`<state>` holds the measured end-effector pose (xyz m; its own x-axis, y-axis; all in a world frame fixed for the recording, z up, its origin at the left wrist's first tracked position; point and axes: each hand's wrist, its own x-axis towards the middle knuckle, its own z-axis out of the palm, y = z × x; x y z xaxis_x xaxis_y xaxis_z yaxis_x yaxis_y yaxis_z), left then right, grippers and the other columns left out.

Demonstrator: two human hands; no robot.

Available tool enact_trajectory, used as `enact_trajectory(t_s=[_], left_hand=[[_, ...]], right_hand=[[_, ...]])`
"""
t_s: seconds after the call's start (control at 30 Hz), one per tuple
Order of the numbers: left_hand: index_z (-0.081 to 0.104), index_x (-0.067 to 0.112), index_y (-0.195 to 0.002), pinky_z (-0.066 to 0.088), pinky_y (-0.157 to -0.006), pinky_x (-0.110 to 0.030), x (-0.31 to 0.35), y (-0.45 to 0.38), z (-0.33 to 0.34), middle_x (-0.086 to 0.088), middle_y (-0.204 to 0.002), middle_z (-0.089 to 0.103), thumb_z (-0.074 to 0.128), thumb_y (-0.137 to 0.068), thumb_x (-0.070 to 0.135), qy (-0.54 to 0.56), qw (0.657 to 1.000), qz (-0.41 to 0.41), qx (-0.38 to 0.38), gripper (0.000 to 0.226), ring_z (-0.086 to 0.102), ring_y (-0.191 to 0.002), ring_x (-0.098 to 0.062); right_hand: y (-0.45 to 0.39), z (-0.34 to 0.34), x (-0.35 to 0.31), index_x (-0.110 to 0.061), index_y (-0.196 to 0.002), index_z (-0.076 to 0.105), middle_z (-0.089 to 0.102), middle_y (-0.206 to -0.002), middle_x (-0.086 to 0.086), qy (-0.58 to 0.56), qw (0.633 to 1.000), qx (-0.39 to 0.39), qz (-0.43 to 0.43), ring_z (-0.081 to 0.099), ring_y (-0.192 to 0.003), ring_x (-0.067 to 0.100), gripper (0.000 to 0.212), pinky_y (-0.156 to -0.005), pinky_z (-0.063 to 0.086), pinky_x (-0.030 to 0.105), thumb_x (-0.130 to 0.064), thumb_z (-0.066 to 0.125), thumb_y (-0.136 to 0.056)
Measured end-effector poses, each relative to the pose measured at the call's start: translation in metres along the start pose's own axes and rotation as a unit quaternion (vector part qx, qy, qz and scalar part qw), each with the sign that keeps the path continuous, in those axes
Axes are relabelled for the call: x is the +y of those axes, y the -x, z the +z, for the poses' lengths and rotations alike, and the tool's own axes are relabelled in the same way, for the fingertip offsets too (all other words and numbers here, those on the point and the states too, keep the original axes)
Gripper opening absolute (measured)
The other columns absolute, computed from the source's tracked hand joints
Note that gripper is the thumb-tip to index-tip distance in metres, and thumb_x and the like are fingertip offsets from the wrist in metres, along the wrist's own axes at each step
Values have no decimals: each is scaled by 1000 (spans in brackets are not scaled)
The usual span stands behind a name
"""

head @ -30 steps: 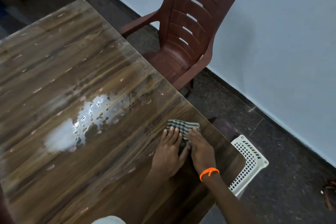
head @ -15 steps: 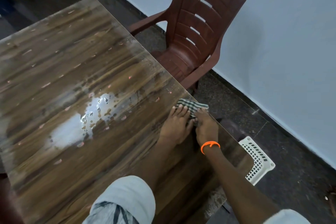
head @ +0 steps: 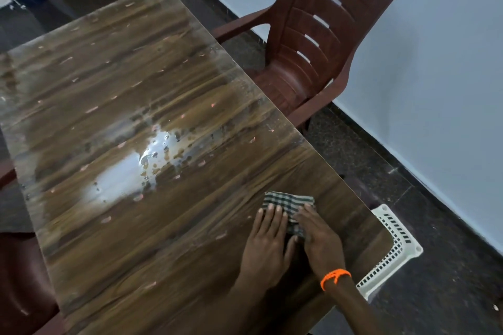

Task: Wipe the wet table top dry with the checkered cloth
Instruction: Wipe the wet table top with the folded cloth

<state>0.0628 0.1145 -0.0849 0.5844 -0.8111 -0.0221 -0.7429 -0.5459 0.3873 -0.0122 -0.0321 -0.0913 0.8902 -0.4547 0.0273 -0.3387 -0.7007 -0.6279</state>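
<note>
Two hands flat on the checkered cloth [head: 289, 202], side by side, near the table's right edge at the near end. Left hand [head: 266, 246]: fingers straight and together, palm down, fingertips on the cloth's near-left part, pressing, not gripping. Right hand [head: 319, 239]: also palm down, fingers extended over the cloth's right side, thumb tucked toward the left hand; orange wristband [head: 335, 277] on that wrist. Cloth is folded small, its far half sticking out past the fingertips. Table top [head: 168, 106]: wood-grain, glossy, with a bright puddle and droplets [head: 141, 168] mid-table, well left of the cloth. Streaky wet film toward the far end. Brown plastic chair [head: 318, 41] beside the right edge, white slotted basket [head: 392, 247] on the floor just past the near right corner.
</note>
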Motion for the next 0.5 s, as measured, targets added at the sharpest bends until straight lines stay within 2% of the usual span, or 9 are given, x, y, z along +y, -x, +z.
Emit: enact_trajectory(t_s=[0.1,0.2,0.3,0.5], left_hand=[[53,4,-143,18,-121,-47,10,-28,-4,-14,-151,49,34,-106,40,-13,999,-31,-2,56,36,-147,-27],[51,6,-146,16,-122,-47,-8,-51,-10,-11,-153,48,32,-106,38,-16,999,-49,-7,55,33,-148,-25],[52,7,-145,18,-123,-48,-40,-52,-20,-9,-152,50,29,-106,38,-15,997,-72,-1,55,34,-148,-22],[54,7,-143,22,-123,-49,-77,20,-29,-11,-152,49,35,-106,40,2,991,-124,41,54,33,-148,-22]], right_hand=[[-22,-2,0,-9,-118,65,57,-132,6,-3,998,43,44,47,-128,17,41,-110,31,22,4,52,-81],[-50,6,-15,-7,-116,66,59,-129,10,-19,997,64,40,49,-127,21,40,-108,33,26,6,54,-80],[-67,26,-33,-4,-114,67,60,-126,14,-30,998,47,15,50,-125,24,45,-106,35,32,15,63,-74],[-38,66,-79,-5,-115,67,59,-129,10,-32,998,-32,-49,48,-128,22,37,-108,33,29,0,56,-80]])
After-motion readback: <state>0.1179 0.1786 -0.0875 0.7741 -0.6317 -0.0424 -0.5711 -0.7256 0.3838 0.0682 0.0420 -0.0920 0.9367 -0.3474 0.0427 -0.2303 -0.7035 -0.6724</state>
